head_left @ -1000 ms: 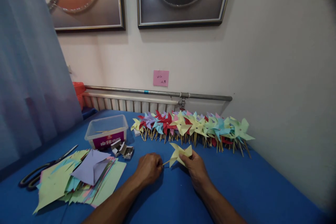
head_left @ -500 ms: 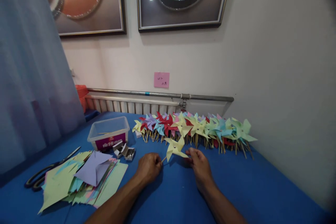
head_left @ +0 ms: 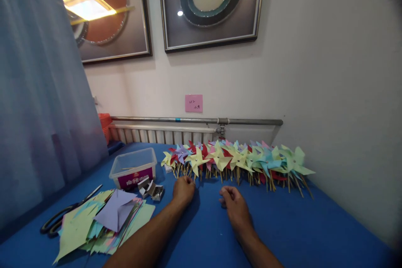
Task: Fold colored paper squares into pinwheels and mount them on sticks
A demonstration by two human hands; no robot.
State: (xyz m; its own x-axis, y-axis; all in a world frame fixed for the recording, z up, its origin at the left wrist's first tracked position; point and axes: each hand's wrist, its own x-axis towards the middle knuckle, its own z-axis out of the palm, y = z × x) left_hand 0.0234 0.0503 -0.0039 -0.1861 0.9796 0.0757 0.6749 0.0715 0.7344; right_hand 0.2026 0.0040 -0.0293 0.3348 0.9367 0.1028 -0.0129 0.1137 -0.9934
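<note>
The left hand [head_left: 184,189] pinches the stick of a yellow pinwheel [head_left: 197,161], setting it at the front of the pinwheel row [head_left: 238,159]. The right hand [head_left: 235,207] rests loosely curled and empty on the blue table [head_left: 314,234]. Letting go cleanly looks like the next need, so the pinwheel stays propped.

Handwriting on the pink note [head_left: 194,103] and the box label [head_left: 135,179] are illegible.

blue table [head_left: 298,226], pinwheels [head_left: 238,159], paper sheets [head_left: 103,222], scissors [head_left: 65,213]

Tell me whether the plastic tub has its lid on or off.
Off: the tub shows an open rim with no lid across it, and a stick lies inside.
</note>
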